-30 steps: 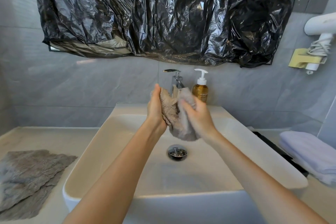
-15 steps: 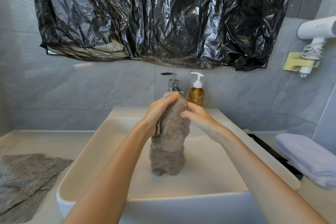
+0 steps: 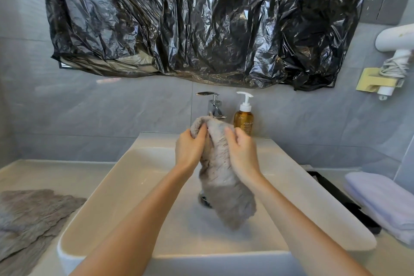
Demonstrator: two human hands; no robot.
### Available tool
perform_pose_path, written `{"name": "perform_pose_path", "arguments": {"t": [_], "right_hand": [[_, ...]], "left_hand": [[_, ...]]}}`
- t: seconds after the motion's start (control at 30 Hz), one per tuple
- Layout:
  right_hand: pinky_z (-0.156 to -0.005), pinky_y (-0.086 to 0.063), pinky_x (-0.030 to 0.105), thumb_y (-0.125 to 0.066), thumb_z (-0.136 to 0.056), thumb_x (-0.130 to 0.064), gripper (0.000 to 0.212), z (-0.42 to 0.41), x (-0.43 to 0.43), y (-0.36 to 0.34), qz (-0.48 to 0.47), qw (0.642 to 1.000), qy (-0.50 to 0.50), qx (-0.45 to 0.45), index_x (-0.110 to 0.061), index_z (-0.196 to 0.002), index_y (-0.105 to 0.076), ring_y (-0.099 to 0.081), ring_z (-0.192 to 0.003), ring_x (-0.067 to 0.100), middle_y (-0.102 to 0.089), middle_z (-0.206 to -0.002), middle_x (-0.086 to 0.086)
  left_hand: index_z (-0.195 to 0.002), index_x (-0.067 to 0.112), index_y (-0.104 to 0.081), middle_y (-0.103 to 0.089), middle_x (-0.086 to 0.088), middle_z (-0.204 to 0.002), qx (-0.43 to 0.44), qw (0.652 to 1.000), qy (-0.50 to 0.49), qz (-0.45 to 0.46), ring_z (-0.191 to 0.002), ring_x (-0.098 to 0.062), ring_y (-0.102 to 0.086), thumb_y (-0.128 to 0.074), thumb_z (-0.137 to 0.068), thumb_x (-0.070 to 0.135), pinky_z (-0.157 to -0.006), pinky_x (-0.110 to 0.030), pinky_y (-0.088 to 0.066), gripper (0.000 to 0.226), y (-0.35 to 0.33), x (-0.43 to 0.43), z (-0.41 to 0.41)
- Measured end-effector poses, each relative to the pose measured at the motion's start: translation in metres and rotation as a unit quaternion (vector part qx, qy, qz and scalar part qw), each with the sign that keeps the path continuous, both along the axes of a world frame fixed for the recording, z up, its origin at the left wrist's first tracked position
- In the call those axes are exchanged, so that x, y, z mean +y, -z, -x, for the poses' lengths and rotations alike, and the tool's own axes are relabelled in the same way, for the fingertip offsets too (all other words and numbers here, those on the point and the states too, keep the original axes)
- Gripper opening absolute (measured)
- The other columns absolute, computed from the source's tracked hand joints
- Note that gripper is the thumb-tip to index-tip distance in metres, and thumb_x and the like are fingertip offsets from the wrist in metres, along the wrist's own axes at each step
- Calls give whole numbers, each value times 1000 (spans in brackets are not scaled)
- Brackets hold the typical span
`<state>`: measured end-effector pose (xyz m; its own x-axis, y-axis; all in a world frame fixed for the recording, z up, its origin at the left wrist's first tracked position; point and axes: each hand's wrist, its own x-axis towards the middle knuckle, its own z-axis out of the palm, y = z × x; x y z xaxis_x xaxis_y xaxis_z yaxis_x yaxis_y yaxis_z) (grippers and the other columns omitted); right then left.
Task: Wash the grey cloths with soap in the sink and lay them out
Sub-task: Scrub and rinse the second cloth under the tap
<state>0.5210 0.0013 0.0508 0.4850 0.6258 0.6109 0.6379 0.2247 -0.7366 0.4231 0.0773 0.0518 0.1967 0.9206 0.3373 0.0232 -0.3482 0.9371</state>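
Fuzzy grey cloth [image 3: 224, 188] hangs over glossy white sink [image 3: 125, 186].
I see left hand [image 3: 189, 149] and right hand [image 3: 243, 154] gripping its bunched top; a crinkled second cloth [image 3: 33, 215] lies flat on the desk [image 3: 56, 175].

Left hand [image 3: 189, 150], right hand [image 3: 243, 152]: both curled.

One legible marking found, at centre frame, slightly right of the middle; it stands on the front of the amber pump bottle [image 3: 243, 119] at the back rim of the sink [image 3: 147, 141]; pale capitals read "BODY SO", the remainder lost round the bottle's right-hand curve; finer print beneath is too small to read; the bottle's lower left corner is hidden behind the grey cloth [image 3: 220, 163].
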Motion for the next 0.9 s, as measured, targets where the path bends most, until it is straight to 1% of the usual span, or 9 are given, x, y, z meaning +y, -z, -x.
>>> {"name": "perform_pose_path", "arguments": {"t": [0.03, 0.1, 0.23, 0.37, 0.5, 0.63, 0.7, 0.8, 0.9], "right_hand": [[-56, -32, 29, -44, -102, -33, 36, 11, 3, 2, 9, 1000, 12, -26, -14, -71, -46, -43, -57, 11, -48, -62, -4], [-60, -34, 30, -38, -103, -35, 34, 20, 12, -2, 19, 998, 41, -35, -15, -78, -49, -53, -66, 15, -56, -69, -1], [-68, -35, 31, -33, -103, -38, 37, 13, 23, -7, 35, 994, 88, 45, -13, -85, -54, -59, -86, 30, -64, -87, 9], [-66, -38, 31, -31, -104, -36, 33, 29, 20, -1, 58, 998, 23, -29, -17, -87, -51, -57, -81, 20, -61, -84, 1], [-71, -38, 33, -32, -104, -34, 36, 6, 29, -7, 63, 996, 60, 28, -15, -83, -53, -59, -87, 29, -62, -86, 7], [-61, -39, 22, -34, -104, -32, 33, 27, 21, 2, 41, 999, -13, -11, -19, -83, -55, -57, -73, 7, -59, -74, -8], [-65, -43, 26, -33, -104, -33, 38, 18, 26, 1, 43, 999, 9, 5, -15, -80, -56, -60, -75, 15, -61, -74, -2], [-71, -46, 38, -30, -103, -35, 39, 9, 27, 4, 70, 996, 64, 9, -16, -79, -54, -62, -84, 29, -65, -82, 9], [-63, -42, 26, -34, -103, -32, 37, 26, 15, 6, 21, 1000, -2, -17, -24, -71, -49, -56, -68, 6, -59, -69, -5]], "left_hand": [[-63, 18, -57, -55, -19, -70, 5, 1000, 0, 5, -73, -24, -57, -50, -94, 48, -66, -37, -47, 43, 1, -7, -4], [-64, 17, -60, -66, 0, -72, -1, 1000, -3, -16, -72, -22, -59, -42, -99, 45, -66, -35, -45, 48, 0, -22, -10], [-54, 22, -53, -55, 8, -49, -18, 996, -11, -88, -54, -6, -53, -42, -100, 40, -54, -27, -38, 50, -1, -41, -15], [-71, 16, -61, -64, -5, -74, 0, 998, -44, -45, -78, -25, -60, -35, -102, 40, -66, -31, -39, 47, -2, -24, -11], [-62, 19, -60, -63, -1, -67, 30, 998, 31, -52, -74, -21, -61, -38, -100, 47, -66, -30, -43, 52, 4, -37, -16], [-70, 11, -63, -68, -14, -84, 13, 1000, -10, 25, -86, -30, -63, -27, -97, 58, -77, -38, -50, 65, 3, -16, -13], [-76, 9, -68, -70, -14, -83, 32, 999, 18, 10, -84, -26, -65, -24, -96, 62, -77, -37, -52, 73, 8, -22, -12], [-63, 18, -64, -68, -7, -74, 51, 997, 34, -35, -77, -20, -63, -20, -98, 59, -67, -31, -44, 69, 11, -34, -13], [-61, 18, -58, -69, -16, -84, 33, 999, 4, -12, -84, -28, -63, -14, -100, 56, -70, -34, -42, 69, 1, -24, -13]]}}
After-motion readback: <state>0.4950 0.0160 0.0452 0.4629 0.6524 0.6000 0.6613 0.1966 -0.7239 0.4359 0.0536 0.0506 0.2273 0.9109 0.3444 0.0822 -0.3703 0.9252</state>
